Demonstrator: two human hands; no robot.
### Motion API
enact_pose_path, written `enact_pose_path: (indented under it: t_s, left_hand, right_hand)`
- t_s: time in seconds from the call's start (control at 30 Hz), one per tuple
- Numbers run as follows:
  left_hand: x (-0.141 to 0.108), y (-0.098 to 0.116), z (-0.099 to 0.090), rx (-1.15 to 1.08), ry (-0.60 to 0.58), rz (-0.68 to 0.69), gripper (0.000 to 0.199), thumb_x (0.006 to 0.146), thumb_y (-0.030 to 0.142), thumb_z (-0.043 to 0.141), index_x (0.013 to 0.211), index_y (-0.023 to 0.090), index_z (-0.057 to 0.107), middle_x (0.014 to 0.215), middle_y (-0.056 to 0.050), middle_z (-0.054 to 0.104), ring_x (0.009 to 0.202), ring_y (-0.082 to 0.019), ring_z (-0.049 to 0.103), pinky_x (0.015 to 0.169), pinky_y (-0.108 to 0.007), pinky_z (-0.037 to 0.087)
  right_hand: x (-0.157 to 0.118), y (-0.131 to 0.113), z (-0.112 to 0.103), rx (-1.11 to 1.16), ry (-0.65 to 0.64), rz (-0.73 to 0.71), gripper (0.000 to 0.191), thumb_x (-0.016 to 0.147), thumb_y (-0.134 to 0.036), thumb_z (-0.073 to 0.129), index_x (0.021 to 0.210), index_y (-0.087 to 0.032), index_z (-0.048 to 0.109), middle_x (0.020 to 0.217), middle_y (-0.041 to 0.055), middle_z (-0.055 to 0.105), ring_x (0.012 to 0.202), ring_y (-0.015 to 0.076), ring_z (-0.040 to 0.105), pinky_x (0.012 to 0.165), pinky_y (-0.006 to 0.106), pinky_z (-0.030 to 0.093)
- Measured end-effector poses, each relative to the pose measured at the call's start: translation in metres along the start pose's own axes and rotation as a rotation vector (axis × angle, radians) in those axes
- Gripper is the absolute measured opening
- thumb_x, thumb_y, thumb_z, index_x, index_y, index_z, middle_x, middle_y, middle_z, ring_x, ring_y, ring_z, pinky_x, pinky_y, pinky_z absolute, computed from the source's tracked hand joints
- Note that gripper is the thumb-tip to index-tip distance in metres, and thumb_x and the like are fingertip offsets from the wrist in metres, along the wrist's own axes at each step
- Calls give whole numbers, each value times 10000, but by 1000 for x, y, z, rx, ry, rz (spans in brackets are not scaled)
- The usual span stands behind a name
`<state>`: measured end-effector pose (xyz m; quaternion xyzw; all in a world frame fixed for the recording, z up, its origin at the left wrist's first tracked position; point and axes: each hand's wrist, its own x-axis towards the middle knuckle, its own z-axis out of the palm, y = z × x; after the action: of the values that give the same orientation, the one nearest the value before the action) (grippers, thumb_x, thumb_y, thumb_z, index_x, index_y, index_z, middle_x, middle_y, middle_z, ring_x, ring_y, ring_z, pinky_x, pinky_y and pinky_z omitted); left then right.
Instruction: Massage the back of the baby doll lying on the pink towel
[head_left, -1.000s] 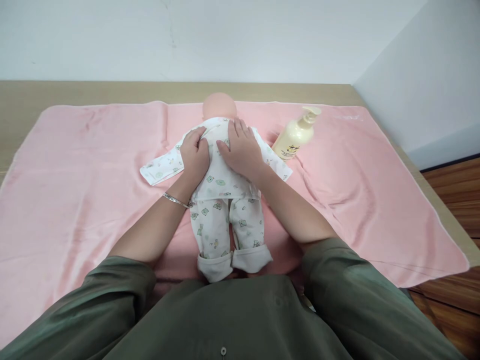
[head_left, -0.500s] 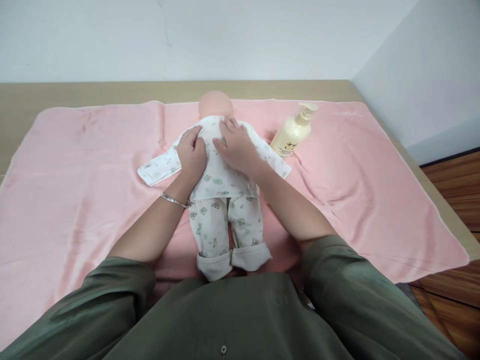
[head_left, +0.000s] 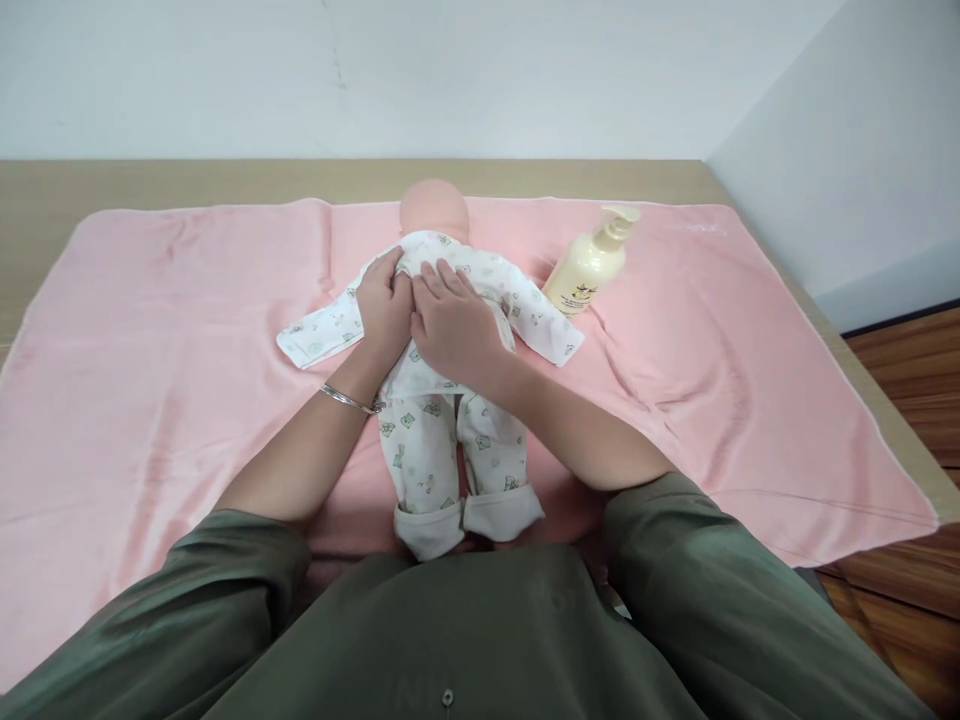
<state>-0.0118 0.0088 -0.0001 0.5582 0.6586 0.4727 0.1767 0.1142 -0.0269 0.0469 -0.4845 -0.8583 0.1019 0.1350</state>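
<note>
A baby doll (head_left: 433, 208) lies face down, its bald head away from me, dressed in a white printed top (head_left: 536, 305) and matching trousers (head_left: 420, 450) with turned-up cuffs. My left hand (head_left: 385, 308) rests on the left side of the doll's upper back, thumb apart from the fingers. Flat on the middle of the back lies my right hand (head_left: 454, 325), its fingers slightly spread and its thumb side touching my left hand. Neither hand is closed round anything. The left palm is hidden.
Under the doll a pink cloth (head_left: 675, 350) covers much of the wooden table (head_left: 585, 178). A cream pump bottle (head_left: 589, 265) stands on the cloth, right of the doll. White walls (head_left: 450, 80) rise behind and at the right.
My right hand has slid left and slightly down across the doll's back, up against my left hand. My left hand has hardly moved. The top is now wrinkled beside my right hand.
</note>
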Motion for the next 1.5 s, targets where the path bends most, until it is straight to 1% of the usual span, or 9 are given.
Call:
enact_pose_path:
  t_s: [0.13, 0.23, 0.43, 0.57, 0.67, 0.83, 0.97, 1.3, 1.5]
  left_hand:
    - [-3, 13, -2, 40, -53, -17, 553, 904, 195, 401, 1422, 135, 584, 1527, -142, 592, 1480, -294, 519, 1317, -511, 391]
    - [-14, 29, 0, 105, -110, -46, 573, 896, 204, 435, 1445, 72, 536, 1615, -194, 478, 1583, -317, 379, 1380, -507, 277]
    - [-37, 48, 7, 175, -188, 27, 672, 905, 214, 400, 1535, -19, 411, 1694, -228, 335, 1653, -321, 216, 1417, -509, 102]
    - [-19, 32, 2, 108, -210, -38, 638, 874, 200, 406, 1483, 40, 502, 1665, -190, 406, 1629, -289, 288, 1415, -451, 168]
    - [0, 18, -3, 30, -174, -50, 539, 891, 219, 373, 1367, 127, 608, 1569, -141, 535, 1566, -257, 404, 1397, -434, 242]
    - [-3, 21, -3, 167, -194, 39, 507, 890, 209, 383, 1330, 88, 604, 1563, -198, 525, 1563, -333, 392, 1388, -521, 227]
    - [-21, 34, 1, 225, -183, 190, 341, 858, 202, 437, 1100, 112, 659, 1410, -215, 619, 1485, -381, 462, 1346, -567, 294]
    - [9, 13, -7, 179, -161, 53, 171, 900, 301, 403, 853, 226, 550, 1127, -173, 676, 1233, -360, 608, 1190, -620, 443]
    - [-8, 30, -6, 329, -135, 97, 162, 889, 290, 424, 766, 218, 502, 1025, -178, 670, 1167, -375, 618, 1151, -599, 460]
  right_hand:
    - [25, 35, -6, 74, -6, 125, 644, 1047, -266, 383, 1617, 26, 311, 1719, 188, 268, 1648, 298, 213, 1394, 496, 184]
    - [36, 57, -7, 105, 16, 174, 681, 1048, -318, 406, 1622, 32, 293, 1714, 191, 280, 1644, 319, 212, 1381, 495, 213]
    - [29, 54, -8, -2, 48, 144, 630, 1078, -338, 367, 1576, 49, 374, 1646, 220, 405, 1586, 355, 330, 1331, 492, 298]
    - [9, 26, -8, -173, 94, 109, 512, 1080, -251, 296, 1347, 63, 600, 1353, 270, 643, 1347, 380, 579, 1191, 501, 443]
    - [-1, 14, -7, -230, 120, 69, 472, 1064, -196, 304, 1296, 62, 623, 1308, 277, 659, 1301, 364, 607, 1163, 477, 462]
    - [22, 47, -5, 41, 107, 118, 469, 1081, -280, 292, 1288, -64, 653, 1390, 164, 658, 1385, 281, 562, 1236, 429, 433]
    - [44, 79, 0, 99, 103, 156, 579, 1074, -332, 316, 1502, 24, 473, 1597, 205, 475, 1535, 311, 403, 1337, 479, 295]
    - [9, 21, -1, -64, 111, 95, 572, 1045, -250, 350, 1502, 79, 450, 1589, 274, 455, 1538, 362, 400, 1318, 510, 311]
    - [29, 53, -7, 40, 84, 131, 407, 1036, -244, 332, 1185, -64, 666, 1315, 186, 670, 1330, 306, 576, 1221, 471, 441]
